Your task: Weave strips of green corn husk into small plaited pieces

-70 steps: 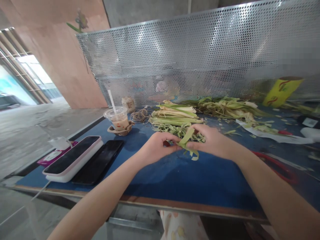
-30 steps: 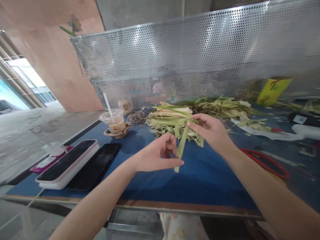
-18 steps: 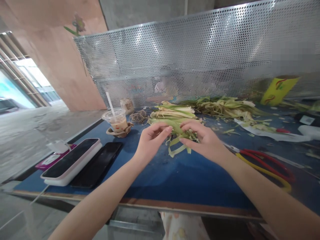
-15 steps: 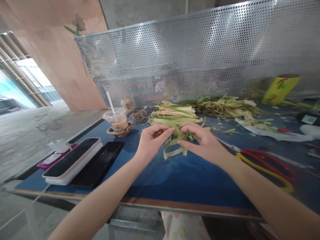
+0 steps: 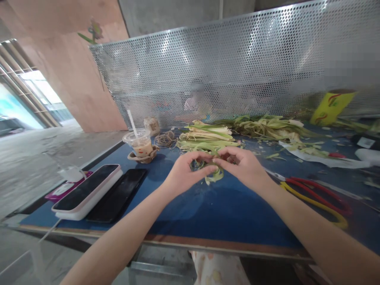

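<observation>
Both hands meet over the middle of the blue table, fingers pinched on a green leaf strip (image 5: 214, 177). My left hand (image 5: 190, 168) holds it from the left with thumb and fingers closed. On its right side my right hand (image 5: 239, 162) pinches the same strip, fingertips nearly touching the left ones. A curled loop of the strip hangs just below the fingertips; part of it is hidden by the fingers. Right behind the hands lies a stack of pale green leaf stalks (image 5: 206, 136).
Left stand an iced drink cup (image 5: 141, 143) in a cardboard holder, a twine coil (image 5: 165, 139), a black phone (image 5: 117, 196) and a pink-edged device (image 5: 87, 190). Right lie red-and-yellow-handled scissors (image 5: 314, 196), a leaf heap (image 5: 267, 126) and a yellow roll (image 5: 334, 107). A perforated metal screen (image 5: 222, 67) rises behind.
My hands have drawn closer together, the left moving slightly right and down. The strip, earlier a wide loose loop below the fingers, is now gathered into a smaller curl.
</observation>
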The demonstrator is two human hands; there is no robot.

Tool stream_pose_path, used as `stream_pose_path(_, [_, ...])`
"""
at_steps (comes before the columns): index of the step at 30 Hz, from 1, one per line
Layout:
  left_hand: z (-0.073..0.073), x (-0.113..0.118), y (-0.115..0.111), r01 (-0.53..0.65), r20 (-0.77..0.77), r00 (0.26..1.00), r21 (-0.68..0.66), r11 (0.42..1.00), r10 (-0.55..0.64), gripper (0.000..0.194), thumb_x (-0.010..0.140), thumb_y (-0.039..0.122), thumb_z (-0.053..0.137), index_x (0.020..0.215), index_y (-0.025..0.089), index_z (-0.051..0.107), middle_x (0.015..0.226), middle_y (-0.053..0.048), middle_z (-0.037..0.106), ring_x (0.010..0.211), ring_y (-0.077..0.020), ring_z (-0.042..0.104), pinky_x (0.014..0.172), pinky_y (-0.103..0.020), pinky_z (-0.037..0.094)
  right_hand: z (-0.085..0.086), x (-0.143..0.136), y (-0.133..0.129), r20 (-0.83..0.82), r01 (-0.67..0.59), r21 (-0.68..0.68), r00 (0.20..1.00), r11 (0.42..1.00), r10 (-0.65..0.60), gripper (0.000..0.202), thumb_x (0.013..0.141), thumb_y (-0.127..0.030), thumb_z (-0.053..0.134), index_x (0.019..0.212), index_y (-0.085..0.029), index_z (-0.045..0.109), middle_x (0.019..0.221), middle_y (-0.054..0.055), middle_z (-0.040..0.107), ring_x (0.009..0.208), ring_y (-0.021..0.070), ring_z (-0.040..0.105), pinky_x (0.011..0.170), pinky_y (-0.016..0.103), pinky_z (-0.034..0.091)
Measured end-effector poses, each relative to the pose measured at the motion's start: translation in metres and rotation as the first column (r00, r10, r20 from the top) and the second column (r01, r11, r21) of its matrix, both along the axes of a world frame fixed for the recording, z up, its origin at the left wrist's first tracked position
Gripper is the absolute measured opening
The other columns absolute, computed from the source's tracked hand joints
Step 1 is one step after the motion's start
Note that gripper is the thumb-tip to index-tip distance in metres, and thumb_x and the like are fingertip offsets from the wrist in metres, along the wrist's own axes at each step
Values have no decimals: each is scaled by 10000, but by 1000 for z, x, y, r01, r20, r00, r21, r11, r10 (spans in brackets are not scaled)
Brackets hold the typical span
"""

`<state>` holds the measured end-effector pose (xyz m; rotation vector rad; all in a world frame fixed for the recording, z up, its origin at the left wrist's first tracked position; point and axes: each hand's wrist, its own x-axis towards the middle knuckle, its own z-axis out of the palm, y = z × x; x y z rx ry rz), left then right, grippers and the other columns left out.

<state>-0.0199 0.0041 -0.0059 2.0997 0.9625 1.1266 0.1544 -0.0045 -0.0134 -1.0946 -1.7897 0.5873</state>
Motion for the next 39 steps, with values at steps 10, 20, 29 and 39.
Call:
stream_pose_path(10, [-3,-2,2,-14,-36,999,-86,996,11,303,647,276,710,896,160,582,686,2,632,721,-150,593,781,-305,428,-5,-4,0,-5,-69,-75,998,995,69,164,726,-341,582,752,-179,573,703,11,578,570,116,488,516,256,399])
stream_pose_path(20, [3,-7,-10,-80,-328,940,66,995,97,129,691,312,642,795,238,659,851,-24,664,988,-257,537,865,-387,358,-8,3,2,247,-93,277,969,956,22,47,731,-174,589,765,-198,567,800,35,586,699,147,540,624,279,450])
stream_pose_path(29, [-1,1,-11,-105,-173,978,69,992,115,220,727,372,628,891,226,623,787,-32,663,905,-238,574,814,-360,404,-14,-2,-6,237,-98,266,971,959,33,383,766,-135,541,1111,-264,437,1043,56,532,746,152,580,663,314,505])
stream_pose_path(39, [-2,-5,0,5,158,987,-9,1000,-3,106,740,278,635,772,197,697,747,-16,693,774,-168,627,793,-303,482,-5,-6,-17,-110,-137,338,977,931,184,475,805,-131,501,1208,-304,319,1254,64,403,720,115,609,757,342,538])
